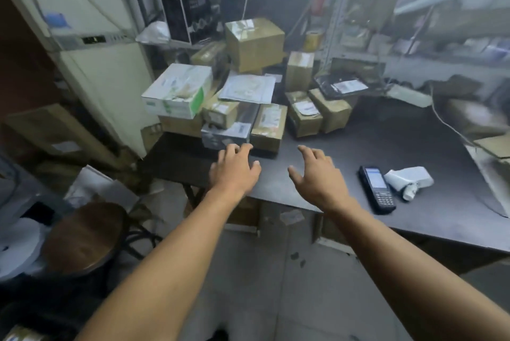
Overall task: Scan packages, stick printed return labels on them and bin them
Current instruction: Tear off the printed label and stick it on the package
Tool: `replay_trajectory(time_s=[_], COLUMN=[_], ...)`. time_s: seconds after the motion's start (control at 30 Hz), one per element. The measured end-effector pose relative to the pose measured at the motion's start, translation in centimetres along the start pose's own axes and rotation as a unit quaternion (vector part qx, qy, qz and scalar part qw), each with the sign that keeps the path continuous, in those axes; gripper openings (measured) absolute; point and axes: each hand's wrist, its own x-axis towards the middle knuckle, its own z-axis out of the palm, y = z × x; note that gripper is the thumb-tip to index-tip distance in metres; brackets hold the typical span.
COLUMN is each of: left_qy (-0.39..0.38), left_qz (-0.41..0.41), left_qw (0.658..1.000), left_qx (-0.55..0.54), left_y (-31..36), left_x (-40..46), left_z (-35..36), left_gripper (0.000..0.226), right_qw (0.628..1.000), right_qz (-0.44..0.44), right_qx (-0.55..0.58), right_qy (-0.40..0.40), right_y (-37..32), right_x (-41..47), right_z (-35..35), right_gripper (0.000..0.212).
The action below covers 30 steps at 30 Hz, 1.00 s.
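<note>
Two bare forearms, no sleeves, hands (234, 172) without gloves or rings

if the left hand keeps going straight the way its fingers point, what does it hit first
Most likely the grey package at the front of the pile; the left hand is open, fingertips almost at its lower edge. Depth is unclear.

Pile of packages (234, 98) at table's far left: brown taped cartons, white-green box (178, 91) on top left, flat grey mailer (248, 88) on middle, silver-grey parcel (226, 135) at front edge. Large brown carton (255, 43) highest, tilted. Black handheld scanner (376, 189) flat, screen up, right of pile, well apart. Crumpled white label strip (408, 180) just beside scanner.
</note>
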Motion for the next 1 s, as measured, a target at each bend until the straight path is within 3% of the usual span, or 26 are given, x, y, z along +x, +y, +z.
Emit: replay_trajectory(time_s=[0.2,0.53,0.77,1.0], left_qy=[0.0,-0.065,-0.093,-0.087], left_qz=[0.034,0.099,0.098,0.028], left_qw=[0.999,0.992,0.99,0.993], left_qx=[-0.014,-0.054,-0.05,-0.075], left_y=[5.6,13.9,18.9,23.2], left_x=[7.2,22.0,29.8,37.3], left_z=[2.9,8.1,11.8,15.3], left_gripper=[0.051,0.048,0.047,0.047], right_qw=[0.999,0.987,0.978,0.965], right_qz=[0.042,0.157,0.197,0.204], right_qx=[0.012,0.024,0.072,0.16], right_qy=[0.008,-0.004,-0.017,-0.023], right_y=[5.1,13.9,21.4,28.5], right_x=[6.6,17.3,24.8,35.1], right_z=[-1.6,-3.0,-3.4,-3.4], right_gripper=[0.06,0.057,0.057,0.058])
